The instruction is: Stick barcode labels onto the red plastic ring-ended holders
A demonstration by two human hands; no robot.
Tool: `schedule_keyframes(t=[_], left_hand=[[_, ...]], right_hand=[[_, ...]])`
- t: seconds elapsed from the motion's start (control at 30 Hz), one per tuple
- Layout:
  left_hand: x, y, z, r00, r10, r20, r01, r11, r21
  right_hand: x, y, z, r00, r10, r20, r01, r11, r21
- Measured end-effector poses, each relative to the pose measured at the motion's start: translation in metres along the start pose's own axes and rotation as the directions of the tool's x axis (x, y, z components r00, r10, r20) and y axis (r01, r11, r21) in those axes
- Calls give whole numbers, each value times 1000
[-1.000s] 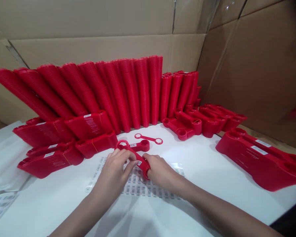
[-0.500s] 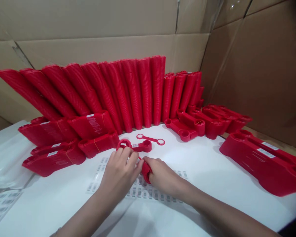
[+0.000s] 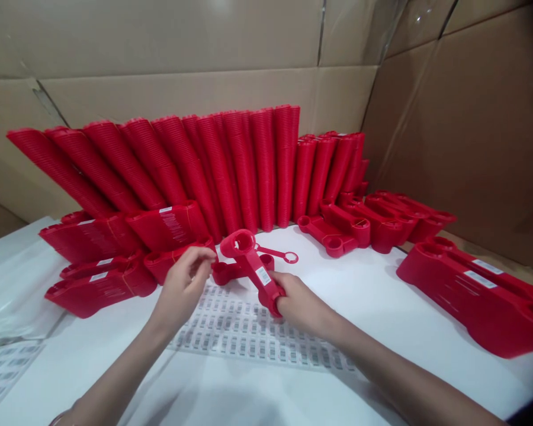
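Note:
My right hand [image 3: 299,302] is wrapped round the near end of a bundle of red plastic double-ring pieces [image 3: 251,263]. The bundle slants up and away to the left, with a white barcode sticker on its top face. To its left, my left hand [image 3: 187,277] is raised with fingers loosely bent and thumb apart, holding nothing. A second red bundle [image 3: 224,273] lies behind the held one and is partly covered by it. One single red double-ring piece [image 3: 291,257] rests flat just beyond. Beneath both hands lies a sheet of barcode stickers [image 3: 249,343].
Tall leaning stacks of red pieces [image 3: 244,171] line the cardboard wall [image 3: 173,94]. Shorter bundles [image 3: 93,236] stand at left, more [image 3: 337,228] at back right, and a large one [image 3: 471,296] at right. Clear plastic bags [image 3: 18,284] and another sticker sheet [image 3: 9,373] lie far left.
My left hand has let go of the red bundle and moved left. My right hand has tilted the bundle up, so its stickered face now shows. More of the sticker sheet is uncovered.

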State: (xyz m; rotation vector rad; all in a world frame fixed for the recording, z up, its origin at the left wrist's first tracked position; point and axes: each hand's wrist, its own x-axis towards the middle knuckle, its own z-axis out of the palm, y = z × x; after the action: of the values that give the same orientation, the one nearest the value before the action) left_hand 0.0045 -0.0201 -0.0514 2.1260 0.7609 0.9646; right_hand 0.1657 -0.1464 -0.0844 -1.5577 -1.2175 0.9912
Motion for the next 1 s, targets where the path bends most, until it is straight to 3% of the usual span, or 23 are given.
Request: schedule_keyframes(t=[0.07,0.27,0.47,0.6,0.67,0.77,0.87,0.93,1.0], left_hand=[[1,2,-1,996,-11,85,9,1000,26],[-6,23,5,1000,17,2,-17,997,70],[-11,22,5,976,182,118,-181,983,-24],[-14,21,6,975,176,138,-201,959,197],[-17,26,6,950,137,281,-233,910,342],[-23,41,2,879,33,476,-270,856,440],[-25,48,-5,822,-31,569,-237,890,390],[-22,41,-9,780,-64,623,-186,926,328],[-15,24,-8,794,-121,596,-95,943,318]], right_hand=[[0,1,0,1000,-7,-24,5,997,-78],[-2,2,3,996,-58,-68,40,969,-245],[4,3,-1,985,-89,-149,69,989,-135],[7,3,-3,968,-113,-225,97,992,-83],[8,2,-3,959,-132,-253,118,991,-70],[7,-1,-5,948,-171,-268,161,985,-61],[5,-3,-6,946,-203,-251,184,978,-99],[2,-5,-4,960,-205,-192,179,973,-144],[0,-4,-1,977,-178,-117,154,970,-187]])
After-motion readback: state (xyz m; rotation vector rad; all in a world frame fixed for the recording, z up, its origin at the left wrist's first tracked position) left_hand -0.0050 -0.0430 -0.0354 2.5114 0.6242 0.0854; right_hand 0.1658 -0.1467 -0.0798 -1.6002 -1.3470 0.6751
